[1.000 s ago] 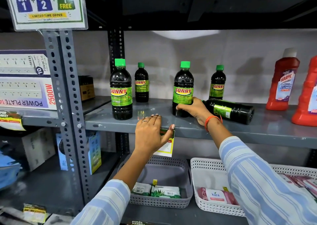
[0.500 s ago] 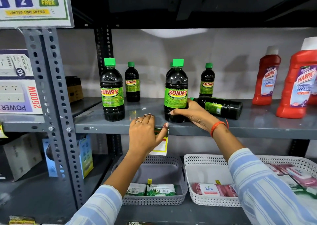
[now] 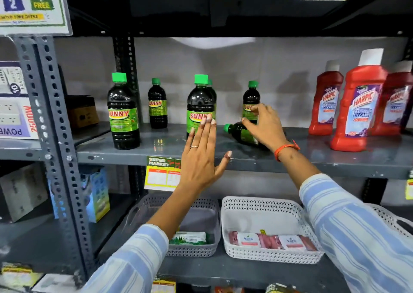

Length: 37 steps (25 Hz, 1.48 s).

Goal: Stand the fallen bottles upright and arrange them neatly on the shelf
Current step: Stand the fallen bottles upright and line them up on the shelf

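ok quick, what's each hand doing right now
Left hand: open, fingers spread, holding nothing.
Right hand: open, over the fallen bottle, not gripping it.

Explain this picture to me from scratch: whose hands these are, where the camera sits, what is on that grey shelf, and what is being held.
The camera is worn on a person's head, looking down at their own hands. On the grey shelf stand dark green-capped bottles, such as the front bottle, with red cleaner bottles at the right. One fallen bottle lies on its side. The right hand reaches over it, fingers spread, gripping nothing yet. The left hand is open in front of the front bottle, holding nothing.
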Each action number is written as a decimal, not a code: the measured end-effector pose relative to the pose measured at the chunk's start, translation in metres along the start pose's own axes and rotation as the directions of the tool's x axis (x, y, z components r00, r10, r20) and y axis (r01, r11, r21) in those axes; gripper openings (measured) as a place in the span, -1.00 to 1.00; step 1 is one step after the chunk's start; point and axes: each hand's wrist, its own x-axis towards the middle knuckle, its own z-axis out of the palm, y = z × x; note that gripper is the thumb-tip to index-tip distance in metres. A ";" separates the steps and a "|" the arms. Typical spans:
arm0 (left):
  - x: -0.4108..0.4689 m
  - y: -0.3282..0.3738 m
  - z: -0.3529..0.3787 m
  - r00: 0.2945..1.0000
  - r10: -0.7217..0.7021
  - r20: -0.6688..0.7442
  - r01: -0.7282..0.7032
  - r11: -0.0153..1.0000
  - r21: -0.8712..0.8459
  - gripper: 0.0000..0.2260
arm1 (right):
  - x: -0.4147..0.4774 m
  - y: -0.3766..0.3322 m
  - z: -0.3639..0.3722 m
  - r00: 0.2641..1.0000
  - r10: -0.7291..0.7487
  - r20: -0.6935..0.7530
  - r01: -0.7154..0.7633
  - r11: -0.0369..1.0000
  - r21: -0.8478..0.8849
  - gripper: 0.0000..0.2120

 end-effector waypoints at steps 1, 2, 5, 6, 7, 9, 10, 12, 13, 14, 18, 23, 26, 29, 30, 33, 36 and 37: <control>0.002 0.010 0.006 0.999 0.033 0.006 -0.033 0.999 -0.004 -0.36 | 0.003 0.011 -0.006 0.998 0.020 0.061 -0.014 0.995 -0.097 -0.52; 0.005 0.019 0.014 0.998 0.059 0.023 -0.059 0.998 0.000 -0.39 | 0.004 0.019 -0.011 0.990 0.044 0.135 -0.021 0.986 -0.166 -0.48; 0.014 0.040 0.032 0.993 0.022 0.120 -0.025 0.999 0.020 -0.45 | 0.008 0.035 -0.023 0.928 0.067 0.368 0.022 0.972 -0.233 -0.47; 0.016 0.044 0.034 0.987 -0.014 0.163 0.006 0.999 0.044 -0.45 | 0.009 0.038 -0.024 0.911 0.075 0.405 0.024 0.972 -0.235 -0.48; 0.017 0.046 0.034 0.979 -0.052 0.197 0.038 0.997 0.071 -0.44 | 0.011 0.039 -0.024 0.905 0.078 0.418 0.028 0.970 -0.242 -0.46; 0.016 0.047 0.032 0.974 -0.076 0.212 0.055 0.993 0.106 -0.44 | 0.015 0.040 -0.023 0.905 0.069 0.419 0.058 0.957 -0.283 -0.42; 0.016 0.046 0.031 0.977 -0.067 0.204 0.045 0.993 0.112 -0.44 | 0.016 0.038 -0.022 0.905 0.064 0.420 0.082 0.944 -0.320 -0.41; 0.015 0.047 0.031 0.982 -0.047 0.184 0.029 0.995 0.100 -0.45 | 0.020 0.034 -0.020 0.897 0.063 0.437 0.127 0.911 -0.392 -0.41; 0.015 0.048 0.031 0.984 -0.041 0.174 0.025 0.995 0.092 -0.46 | 0.021 0.034 -0.019 0.896 0.067 0.438 0.134 0.901 -0.412 -0.41; 0.015 0.048 0.031 0.986 -0.036 0.160 0.022 0.996 0.089 -0.47 | 0.021 0.033 -0.017 0.901 0.070 0.427 0.128 0.899 -0.419 -0.42; 0.014 0.049 0.031 0.993 -0.030 0.117 0.019 0.996 0.091 -0.49 | 0.016 0.042 -0.008 0.953 0.064 0.296 0.028 0.955 -0.295 -0.39; 0.014 0.046 0.039 0.995 -0.040 0.087 0.033 0.997 0.075 -0.52 | 0.008 0.044 0.001 0.969 0.176 0.172 -0.199 0.972 0.126 -0.38; 0.014 0.045 0.042 0.996 -0.044 0.080 0.038 0.997 0.068 -0.52 | 0.009 0.046 0.014 0.956 0.226 0.189 -0.279 0.900 0.335 -0.36; 0.013 0.045 0.042 0.997 -0.043 0.064 0.039 0.997 0.067 -0.52 | 0.012 0.050 0.018 0.931 0.274 0.240 -0.363 0.750 0.553 -0.30; 0.013 0.045 0.042 0.997 -0.043 0.061 0.039 0.997 0.071 -0.52 | 0.013 0.052 0.019 0.917 0.293 0.270 -0.398 0.700 0.593 -0.28; 0.013 0.045 0.042 0.998 -0.041 0.051 0.037 0.997 0.073 -0.53 | 0.013 0.054 0.019 0.903 0.314 0.294 -0.429 0.709 0.559 -0.15; 0.013 0.045 0.043 0.998 -0.042 0.044 0.039 0.997 0.068 -0.53 | 0.012 0.056 0.020 0.901 0.334 0.276 -0.427 0.788 0.443 -0.06; 0.012 0.045 0.043 0.998 -0.043 0.037 0.040 0.997 0.068 -0.53 | 0.012 0.057 0.020 0.903 0.330 0.276 -0.424 0.789 0.444 -0.12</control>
